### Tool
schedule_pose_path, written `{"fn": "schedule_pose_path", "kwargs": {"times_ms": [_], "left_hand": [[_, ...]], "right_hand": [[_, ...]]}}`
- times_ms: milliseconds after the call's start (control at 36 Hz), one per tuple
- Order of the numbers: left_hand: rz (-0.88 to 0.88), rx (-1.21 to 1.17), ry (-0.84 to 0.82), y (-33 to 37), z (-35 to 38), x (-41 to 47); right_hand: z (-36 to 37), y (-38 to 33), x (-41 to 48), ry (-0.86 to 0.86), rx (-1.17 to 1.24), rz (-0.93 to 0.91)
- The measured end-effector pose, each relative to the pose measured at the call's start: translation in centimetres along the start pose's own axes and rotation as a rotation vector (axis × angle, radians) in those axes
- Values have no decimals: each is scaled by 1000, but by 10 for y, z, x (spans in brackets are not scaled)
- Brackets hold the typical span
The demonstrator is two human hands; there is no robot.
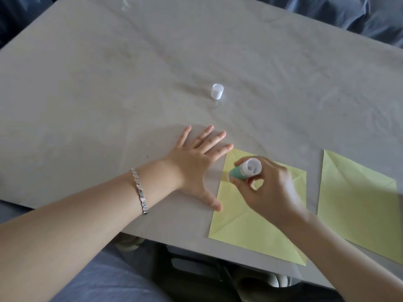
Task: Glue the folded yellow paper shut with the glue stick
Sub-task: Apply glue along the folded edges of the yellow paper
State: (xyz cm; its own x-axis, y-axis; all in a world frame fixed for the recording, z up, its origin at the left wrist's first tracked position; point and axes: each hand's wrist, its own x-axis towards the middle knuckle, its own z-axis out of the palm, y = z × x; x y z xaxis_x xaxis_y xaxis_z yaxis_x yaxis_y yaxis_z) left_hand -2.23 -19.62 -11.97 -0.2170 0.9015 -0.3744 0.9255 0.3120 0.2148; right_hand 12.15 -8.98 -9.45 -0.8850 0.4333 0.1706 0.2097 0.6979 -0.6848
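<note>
A folded yellow paper (246,225) lies at the table's near edge, its creases visible. My right hand (272,188) grips a green-and-white glue stick (246,170), tilted with its tip down against the paper's left part. My left hand (196,164) rests flat on the table with fingers spread; its index fingertip and thumb touch the paper's left edge. The stick's glue end is hidden behind its body. A silver bracelet (139,191) circles my left wrist.
A white cap (217,91) stands alone mid-table, beyond my left hand. A second folded yellow paper (357,199) lies to the right. The grey table (109,94) ends close to my lap; blue fabric lies beyond its far edge.
</note>
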Motion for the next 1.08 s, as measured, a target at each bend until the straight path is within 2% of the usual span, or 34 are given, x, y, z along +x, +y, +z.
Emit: {"fn": "schedule_pose_path", "kwargs": {"times_ms": [139, 417, 722, 1083], "left_hand": [[0, 10, -14, -1, -1, 1], [-14, 31, 4, -1, 2, 1], [-19, 42, 4, 4, -3, -2], [-11, -5, -58, 9, -6, -4]], "right_hand": [[0, 2, 3, 26, -37, 3], [-3, -11, -59, -153, 5, -47], [-6, 3, -14, 38, -33, 69], [-12, -3, -60, -55, 27, 59]]}}
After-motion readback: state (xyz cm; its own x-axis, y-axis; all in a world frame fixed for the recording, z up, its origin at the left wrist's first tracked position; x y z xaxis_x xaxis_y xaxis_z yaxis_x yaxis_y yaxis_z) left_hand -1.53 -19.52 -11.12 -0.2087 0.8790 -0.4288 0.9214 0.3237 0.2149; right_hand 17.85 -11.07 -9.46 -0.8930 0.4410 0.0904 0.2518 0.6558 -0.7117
